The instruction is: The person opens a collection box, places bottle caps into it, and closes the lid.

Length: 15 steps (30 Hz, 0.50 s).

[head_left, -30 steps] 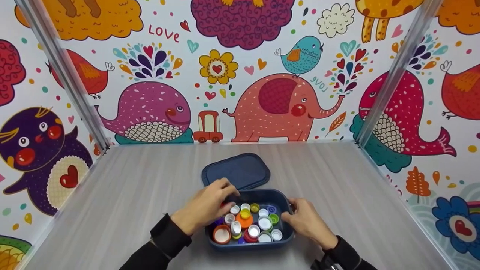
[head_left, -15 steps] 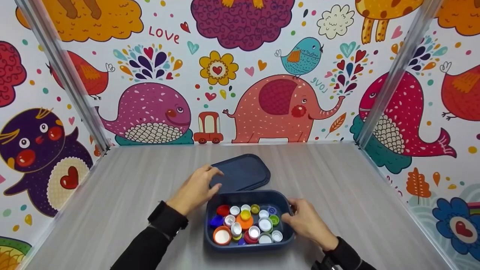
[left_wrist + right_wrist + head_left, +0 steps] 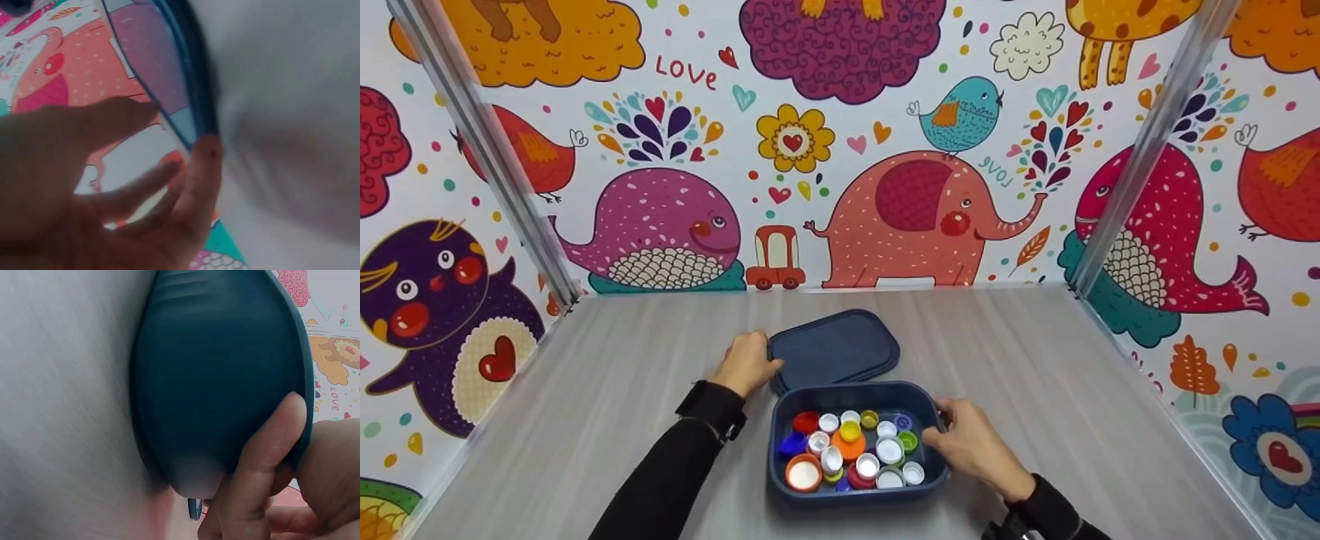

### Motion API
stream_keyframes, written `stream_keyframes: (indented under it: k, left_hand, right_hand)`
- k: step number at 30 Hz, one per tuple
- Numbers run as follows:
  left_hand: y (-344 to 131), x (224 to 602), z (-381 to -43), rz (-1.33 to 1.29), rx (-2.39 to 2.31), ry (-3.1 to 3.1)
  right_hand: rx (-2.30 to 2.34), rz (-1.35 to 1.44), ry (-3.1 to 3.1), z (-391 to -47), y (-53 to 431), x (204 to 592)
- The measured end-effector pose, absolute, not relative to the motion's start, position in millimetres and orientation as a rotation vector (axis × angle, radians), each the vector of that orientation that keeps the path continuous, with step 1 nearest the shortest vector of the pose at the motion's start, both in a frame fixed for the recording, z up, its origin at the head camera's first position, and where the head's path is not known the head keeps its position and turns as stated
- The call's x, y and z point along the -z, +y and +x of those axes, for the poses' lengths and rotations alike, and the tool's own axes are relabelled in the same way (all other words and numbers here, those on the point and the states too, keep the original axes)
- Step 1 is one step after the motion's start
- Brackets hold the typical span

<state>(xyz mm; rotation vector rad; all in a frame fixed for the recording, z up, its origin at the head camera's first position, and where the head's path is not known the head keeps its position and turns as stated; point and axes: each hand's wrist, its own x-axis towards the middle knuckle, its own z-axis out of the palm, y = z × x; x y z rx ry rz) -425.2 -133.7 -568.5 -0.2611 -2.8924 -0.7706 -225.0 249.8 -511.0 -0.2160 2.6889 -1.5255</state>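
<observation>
A dark blue plastic box (image 3: 855,495) stands on the table, holding several bottle caps (image 3: 849,445) in white, orange, red, yellow, green and blue. My right hand (image 3: 976,444) grips the box's right end, thumb at the rim; in the right wrist view the fingers lie against the outer wall (image 3: 219,382). Behind the box is its flat dark blue lid (image 3: 840,349), the near edge close to the box's back rim. My left hand (image 3: 745,365) pinches the lid's left end. In the left wrist view the thumb is over the lid's face and a fingertip touches its edge (image 3: 197,84).
The wood-grain table (image 3: 660,337) ends at a back wall (image 3: 697,135) printed with cartoon animals. Printed side panels with metal corner posts (image 3: 495,157) stand to the left and right.
My left hand has left the caps in the box and moved back and left to the lid's left end, where it has taken hold. The right hand stays on the box.
</observation>
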Motion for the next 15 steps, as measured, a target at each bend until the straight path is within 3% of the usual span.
stream_keyframes:
  k: [8, 15]
  left_hand:
    - [-141, 583, -449, -0.055, 0.814, -3.086]
    - [-136, 554, -434, 0.047, 0.873, -3.145]
  right_hand:
    - [1.415, -0.231, 2.779, -226, 249, 512]
    - [1.432, -0.228, 2.774, -227, 250, 511]
